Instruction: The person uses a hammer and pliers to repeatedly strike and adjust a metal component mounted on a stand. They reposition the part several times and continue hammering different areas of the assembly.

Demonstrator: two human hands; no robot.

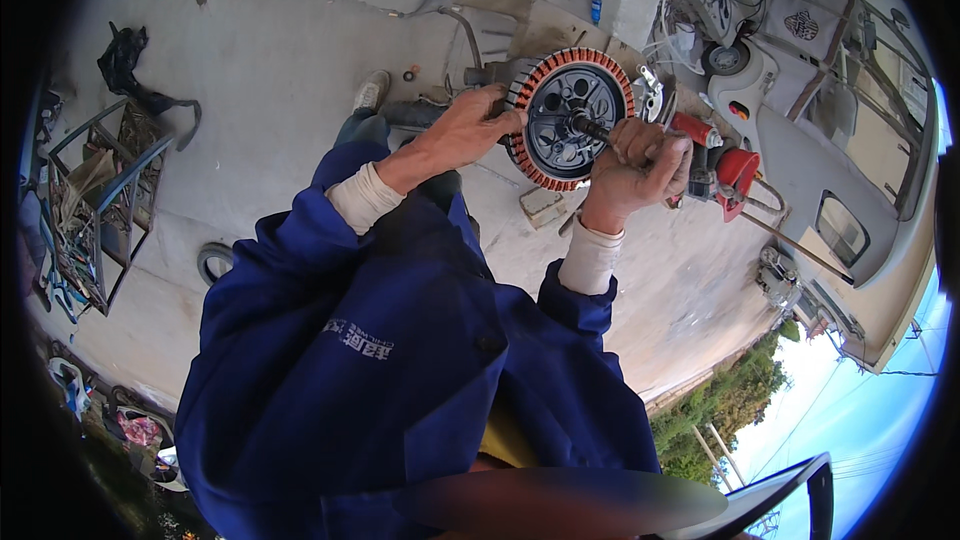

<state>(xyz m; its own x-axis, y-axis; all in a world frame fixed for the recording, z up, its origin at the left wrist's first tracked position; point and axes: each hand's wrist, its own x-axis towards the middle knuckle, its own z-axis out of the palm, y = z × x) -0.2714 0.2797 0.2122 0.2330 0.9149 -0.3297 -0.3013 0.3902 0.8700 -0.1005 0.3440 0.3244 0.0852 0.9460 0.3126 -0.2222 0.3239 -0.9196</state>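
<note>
A hub motor stator (565, 162), round with copper-coloured windings around its rim and a dark spoked centre, is held up in front of me. My left hand (460, 133) pinches its left rim between thumb and fingers. On the other side, my right hand (640, 165) is closed around the dark axle (590, 127) that sticks out of the stator's centre. The fingers of that hand cover the axle's outer end. Just beyond my right hand are a red cylindrical part (697, 130) and a red, round-ended machine (737, 180).
A white block (630, 8) and cables lie at the far side. A pale three-wheeled vehicle (830, 120) stands at the right. On the left, a metal-framed rack (105, 200) holds scrap, near a black tyre (214, 263). A small block (543, 207) sits below the stator.
</note>
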